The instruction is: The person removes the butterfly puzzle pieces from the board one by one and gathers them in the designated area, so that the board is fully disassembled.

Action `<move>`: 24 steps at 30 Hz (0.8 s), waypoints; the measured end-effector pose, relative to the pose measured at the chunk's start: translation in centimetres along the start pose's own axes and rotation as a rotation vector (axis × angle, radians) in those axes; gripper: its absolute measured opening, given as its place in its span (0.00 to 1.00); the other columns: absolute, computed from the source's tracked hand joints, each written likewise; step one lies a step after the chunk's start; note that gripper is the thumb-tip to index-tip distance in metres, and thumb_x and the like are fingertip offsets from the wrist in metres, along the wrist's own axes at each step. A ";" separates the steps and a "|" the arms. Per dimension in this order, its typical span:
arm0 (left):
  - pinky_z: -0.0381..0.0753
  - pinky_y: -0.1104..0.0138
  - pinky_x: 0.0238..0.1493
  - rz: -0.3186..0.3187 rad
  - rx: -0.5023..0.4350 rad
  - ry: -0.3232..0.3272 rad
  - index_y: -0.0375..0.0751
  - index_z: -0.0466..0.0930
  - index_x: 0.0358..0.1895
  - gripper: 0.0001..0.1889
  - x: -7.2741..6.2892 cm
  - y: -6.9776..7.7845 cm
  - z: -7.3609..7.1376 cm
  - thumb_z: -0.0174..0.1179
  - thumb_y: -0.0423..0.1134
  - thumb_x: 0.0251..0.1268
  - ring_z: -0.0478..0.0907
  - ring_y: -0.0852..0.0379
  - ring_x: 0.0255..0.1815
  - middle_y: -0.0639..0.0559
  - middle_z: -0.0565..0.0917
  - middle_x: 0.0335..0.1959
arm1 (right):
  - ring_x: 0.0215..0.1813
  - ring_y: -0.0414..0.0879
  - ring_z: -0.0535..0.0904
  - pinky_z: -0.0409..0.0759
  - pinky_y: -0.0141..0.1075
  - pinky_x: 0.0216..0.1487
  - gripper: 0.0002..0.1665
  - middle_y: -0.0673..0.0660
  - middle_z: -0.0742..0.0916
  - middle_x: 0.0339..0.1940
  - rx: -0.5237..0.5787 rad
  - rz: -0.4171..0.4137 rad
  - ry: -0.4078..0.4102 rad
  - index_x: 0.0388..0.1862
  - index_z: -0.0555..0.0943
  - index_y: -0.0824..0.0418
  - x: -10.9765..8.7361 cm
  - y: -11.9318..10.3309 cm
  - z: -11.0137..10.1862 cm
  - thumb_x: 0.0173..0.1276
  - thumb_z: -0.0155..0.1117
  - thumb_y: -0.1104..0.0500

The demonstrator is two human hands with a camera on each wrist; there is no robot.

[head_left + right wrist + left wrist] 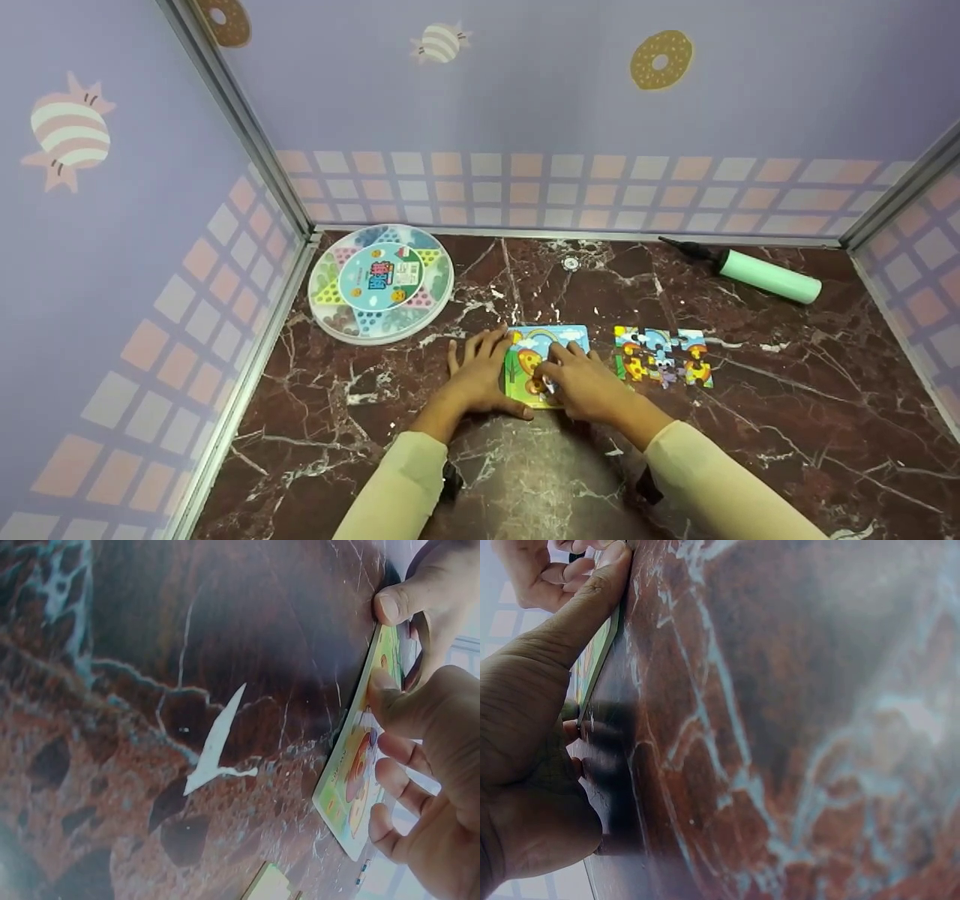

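A colourful jigsaw puzzle board (526, 395) with a rainbow and cartoon figures lies on the dark marbled surface. My left hand (478, 373) holds it at the left, thumb along the near edge, fingers spread towards the far left corner. Over the board's right half, my right hand (589, 384) has bent fingers, with thumb and forefinger pinching a small pale-edged puzzle piece (550, 385) at the picture. That piece is mostly hidden by the fingers. In the right wrist view, the right thumb (386, 686) reaches over the board's edge and the other fingers curl loosely. Several loose puzzle pieces (660, 358) lie right of the board.
A round Chinese checkers box (381, 285) sits at the back left. At the back right lies a mint-green hand pump (771, 277) with a black nozzle. A small round token (571, 263) is near the back wall (555, 191). Patterned panels enclose the sides.
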State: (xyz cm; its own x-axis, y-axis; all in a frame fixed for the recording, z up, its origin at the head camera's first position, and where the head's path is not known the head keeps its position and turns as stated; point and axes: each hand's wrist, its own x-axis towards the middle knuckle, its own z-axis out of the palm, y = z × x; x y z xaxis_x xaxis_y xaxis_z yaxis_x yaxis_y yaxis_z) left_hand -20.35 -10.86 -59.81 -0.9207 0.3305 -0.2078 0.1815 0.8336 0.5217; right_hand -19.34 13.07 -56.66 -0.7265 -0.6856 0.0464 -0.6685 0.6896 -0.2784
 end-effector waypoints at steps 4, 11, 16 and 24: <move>0.26 0.26 0.87 0.004 0.000 -0.003 0.54 0.54 0.91 0.76 -0.1 0.0 0.0 0.88 0.72 0.36 0.41 0.41 0.94 0.56 0.47 0.95 | 0.47 0.54 0.76 0.86 0.52 0.42 0.20 0.56 0.80 0.51 -0.005 -0.006 0.001 0.52 0.86 0.54 0.0 0.0 0.0 0.64 0.84 0.59; 0.26 0.26 0.87 0.011 0.000 0.001 0.54 0.55 0.91 0.75 -0.1 -0.1 0.0 0.88 0.71 0.36 0.42 0.41 0.94 0.55 0.47 0.95 | 0.49 0.58 0.79 0.88 0.52 0.41 0.21 0.58 0.81 0.52 -0.005 0.027 -0.022 0.56 0.86 0.54 -0.1 -0.4 -0.1 0.66 0.83 0.60; 0.27 0.26 0.87 0.006 0.008 -0.005 0.55 0.53 0.92 0.76 0.0 -0.2 0.0 0.87 0.72 0.37 0.42 0.42 0.94 0.55 0.48 0.94 | 0.49 0.58 0.79 0.88 0.53 0.42 0.22 0.59 0.81 0.52 -0.025 0.030 -0.020 0.56 0.86 0.54 -0.1 -0.5 -0.1 0.65 0.83 0.60; 0.27 0.27 0.87 -0.001 0.019 0.000 0.54 0.54 0.91 0.76 0.1 -0.2 0.1 0.88 0.72 0.36 0.42 0.42 0.94 0.56 0.48 0.94 | 0.47 0.55 0.76 0.85 0.51 0.43 0.23 0.59 0.81 0.53 -0.075 0.002 0.005 0.56 0.85 0.54 -0.2 -0.6 0.0 0.64 0.83 0.63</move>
State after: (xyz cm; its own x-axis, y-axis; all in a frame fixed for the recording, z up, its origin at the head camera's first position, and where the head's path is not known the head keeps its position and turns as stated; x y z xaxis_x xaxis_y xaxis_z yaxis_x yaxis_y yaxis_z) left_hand -20.42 -10.91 -60.01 -0.9208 0.3298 -0.2083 0.1873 0.8423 0.5054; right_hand -18.78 12.83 -56.55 -0.7286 -0.6831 0.0508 -0.6769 0.7067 -0.2057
